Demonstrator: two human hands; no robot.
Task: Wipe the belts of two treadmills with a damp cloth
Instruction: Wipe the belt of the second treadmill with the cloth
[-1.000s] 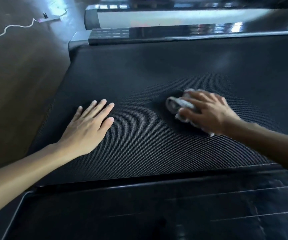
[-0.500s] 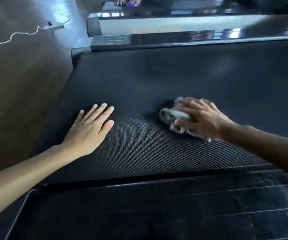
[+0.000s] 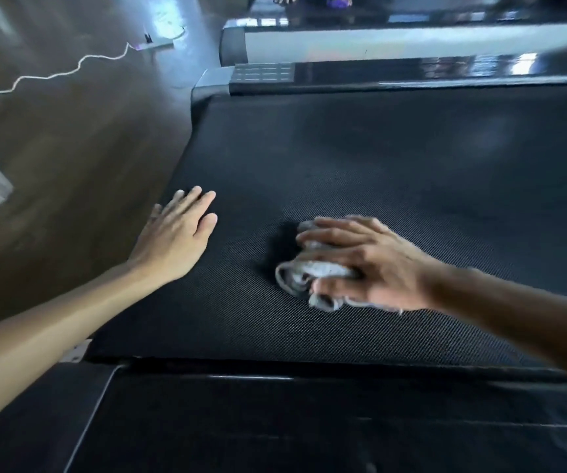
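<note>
A black textured treadmill belt (image 3: 394,172) fills the middle of the view. My right hand (image 3: 367,257) presses a crumpled grey cloth (image 3: 304,273) onto the belt, fingers curled over it; most of the cloth is hidden under the palm. My left hand (image 3: 176,233) lies flat and open on the belt's left part, fingers together, a short gap to the left of the cloth. A second treadmill (image 3: 394,42) lies beyond the far side rail, only its near edge in view.
A glossy black side rail (image 3: 309,421) runs along the near edge of the belt. Brown floor (image 3: 70,158) lies to the left, with a white cable (image 3: 53,75) leading to a power strip (image 3: 156,44). Another person's feet show at the top edge.
My right hand has dragged the cloth toward me and slightly left along the belt. My left hand stays flat in about the same spot.
</note>
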